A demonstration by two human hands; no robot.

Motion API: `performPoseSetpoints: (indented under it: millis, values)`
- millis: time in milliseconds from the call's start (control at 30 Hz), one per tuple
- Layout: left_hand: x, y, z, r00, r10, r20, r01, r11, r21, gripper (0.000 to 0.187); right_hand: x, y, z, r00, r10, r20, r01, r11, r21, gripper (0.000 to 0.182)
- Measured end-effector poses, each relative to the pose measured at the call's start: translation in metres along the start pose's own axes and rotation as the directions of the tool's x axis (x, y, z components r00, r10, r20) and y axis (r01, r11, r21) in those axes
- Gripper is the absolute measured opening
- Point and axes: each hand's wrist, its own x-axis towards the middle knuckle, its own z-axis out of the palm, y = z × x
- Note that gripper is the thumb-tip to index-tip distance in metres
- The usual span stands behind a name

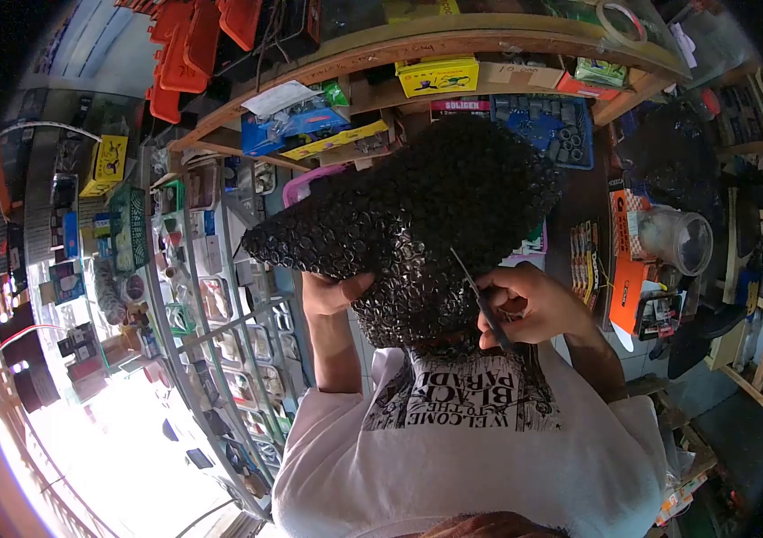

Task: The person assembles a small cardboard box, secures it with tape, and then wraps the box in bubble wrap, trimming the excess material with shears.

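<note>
A large bundle of black bubble wrap (pixel 417 224) is held up in front of the white printed shirt. My left hand (pixel 338 294) grips its lower left part, with the thumb lying on the wrap and the other fingers hidden behind or under it. At the bundle's lower right, my right hand (pixel 520 305) has its fingers curled around a thin, dark bladed tool (pixel 482 303). The tool's narrow tip points up and left, over the surface of the wrap. Whatever is inside the bundle is hidden.
Beyond the bundle, a wooden shelf (pixel 346 67) holds a yellow box (pixel 437 76) and a blue basket (pixel 581 134). Glass-fronted shelving with small goods stands at left. A clear round jar (pixel 682 242) and an orange box (pixel 628 296) are at right.
</note>
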Motion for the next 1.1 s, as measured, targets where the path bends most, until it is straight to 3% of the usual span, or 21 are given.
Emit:
performPoseSetpoints:
  millis: [100, 200, 300, 400, 433, 500, 600, 633, 733, 767, 867, 900, 1000, 1100]
  values:
    - [-0.007, 0.004, 0.003, 0.997, -0.068, -0.030, 0.068, 0.998, 0.016, 0.079, 0.002, 0.009, 0.005, 0.994, -0.110, -0.024, 0.110, 0.994, 0.003, 0.050]
    - [-0.011, 0.025, 0.029, 0.907, -0.309, -0.286, 0.293, 0.951, -0.097, 0.079, 0.000, 0.003, 0.004, 0.992, -0.117, -0.038, 0.102, 0.958, -0.266, 0.044]
    - [-0.006, 0.030, 0.041, 0.944, -0.284, -0.169, 0.285, 0.958, -0.019, 0.074, -0.004, 0.001, 0.012, 0.979, -0.160, -0.129, 0.081, 0.877, -0.474, 0.041]
    - [-0.011, 0.037, 0.060, 0.852, -0.436, -0.289, 0.474, 0.877, 0.075, 0.067, -0.007, 0.010, 0.019, 0.965, -0.192, -0.178, 0.074, 0.854, -0.515, 0.042]
    - [-0.010, 0.042, 0.066, 0.771, -0.516, -0.374, 0.590, 0.800, 0.112, 0.059, -0.007, 0.014, 0.019, 0.966, -0.185, -0.183, 0.074, 0.870, -0.488, 0.044]
    - [-0.014, 0.038, 0.064, 0.739, -0.562, -0.371, 0.584, 0.810, -0.063, 0.056, -0.008, 0.021, 0.016, 0.965, -0.170, -0.197, 0.069, 0.898, -0.434, 0.050]
    - [-0.019, 0.033, 0.056, 0.733, -0.594, -0.331, 0.557, 0.804, -0.208, 0.053, -0.008, 0.016, -0.006, 0.994, 0.013, -0.108, -0.061, 0.888, -0.456, 0.056]
    - [-0.021, 0.031, 0.051, 0.739, -0.596, -0.315, 0.547, 0.803, -0.237, 0.053, -0.006, 0.016, -0.017, 0.984, 0.164, -0.075, -0.176, 0.784, -0.596, 0.060]
    - [-0.027, 0.005, 0.015, 0.738, -0.586, -0.333, 0.546, 0.810, -0.215, 0.057, -0.006, 0.044, -0.032, 0.954, -0.292, -0.065, 0.149, 0.655, -0.741, 0.062]
    - [-0.023, 0.001, 0.012, 0.778, -0.559, -0.287, 0.502, 0.828, -0.250, 0.050, -0.009, 0.061, -0.038, 0.969, -0.227, -0.094, 0.104, 0.727, -0.679, 0.063]
    - [-0.011, -0.016, 0.008, 0.814, -0.370, -0.448, 0.495, 0.846, 0.199, 0.041, -0.027, 0.039, -0.042, 0.973, 0.204, 0.106, -0.159, 0.931, -0.329, 0.064]
    - [-0.004, -0.008, 0.008, 0.799, -0.381, -0.465, 0.541, 0.794, 0.277, 0.036, -0.031, 0.026, -0.038, 0.970, 0.157, 0.183, -0.089, 0.940, -0.331, 0.064]
    - [0.001, -0.018, -0.012, 0.911, -0.228, -0.343, 0.397, 0.709, 0.583, 0.038, -0.037, -0.001, -0.019, 0.961, -0.074, 0.265, 0.116, 0.982, -0.149, 0.062]
    - [0.007, -0.019, -0.019, 0.945, -0.198, -0.262, 0.317, 0.756, 0.572, 0.039, -0.027, -0.010, -0.015, 0.994, 0.007, 0.114, -0.006, 1.000, -0.006, 0.053]
